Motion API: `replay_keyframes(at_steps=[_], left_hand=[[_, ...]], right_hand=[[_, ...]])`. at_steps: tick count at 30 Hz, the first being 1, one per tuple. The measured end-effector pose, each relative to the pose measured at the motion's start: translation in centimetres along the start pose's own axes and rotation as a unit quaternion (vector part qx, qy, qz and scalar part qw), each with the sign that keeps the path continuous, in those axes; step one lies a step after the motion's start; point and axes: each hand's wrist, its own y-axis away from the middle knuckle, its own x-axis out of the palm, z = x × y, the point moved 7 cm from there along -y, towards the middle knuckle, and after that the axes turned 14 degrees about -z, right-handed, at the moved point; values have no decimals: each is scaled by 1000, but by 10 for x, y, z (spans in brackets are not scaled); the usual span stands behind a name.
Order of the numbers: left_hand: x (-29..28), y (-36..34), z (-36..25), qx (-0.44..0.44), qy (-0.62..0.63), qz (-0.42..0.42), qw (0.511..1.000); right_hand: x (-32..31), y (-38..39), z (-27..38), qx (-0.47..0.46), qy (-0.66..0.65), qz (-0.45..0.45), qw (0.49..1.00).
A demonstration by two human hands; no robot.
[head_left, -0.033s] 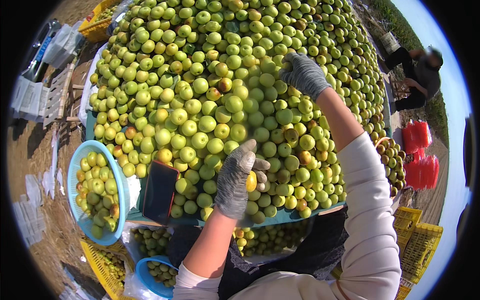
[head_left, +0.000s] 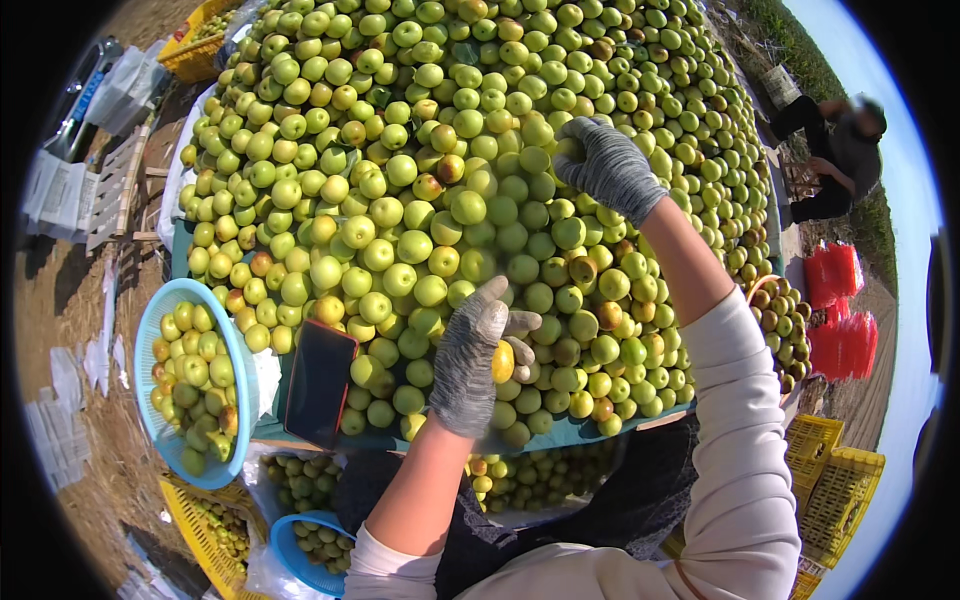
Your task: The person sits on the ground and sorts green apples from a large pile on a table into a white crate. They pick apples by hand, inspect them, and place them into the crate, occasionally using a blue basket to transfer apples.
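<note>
Sunlit brown ground [head_left: 62, 320] — blue sky [head_left: 912, 200] — green plants [head_left: 806, 48]

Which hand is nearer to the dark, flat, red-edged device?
Left. The left hand is to the device's right, holding a yellowish fruit; the right hand is farther off, up and right, at the fruit pile.

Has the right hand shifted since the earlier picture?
Yes: the right hand has shifted slightly down the view, judged against the dark flat device, which sits in the same place.
</note>
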Motion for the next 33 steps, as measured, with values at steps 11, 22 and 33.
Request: replay_keyframes(at_steps=[11, 22, 33], left_hand=[[-11, -1, -16, 32, 177, 38, 983], [-58, 7, -76, 82, 447, -23, 891], [-213, 123, -176, 526, -5, -428, 735]], right_hand=[[-33, 69, -58, 124, -180, -196, 956], [-4, 26, -157, 188, 208, 51, 959], [-77, 162, -36, -26, -40, -216, 975]])
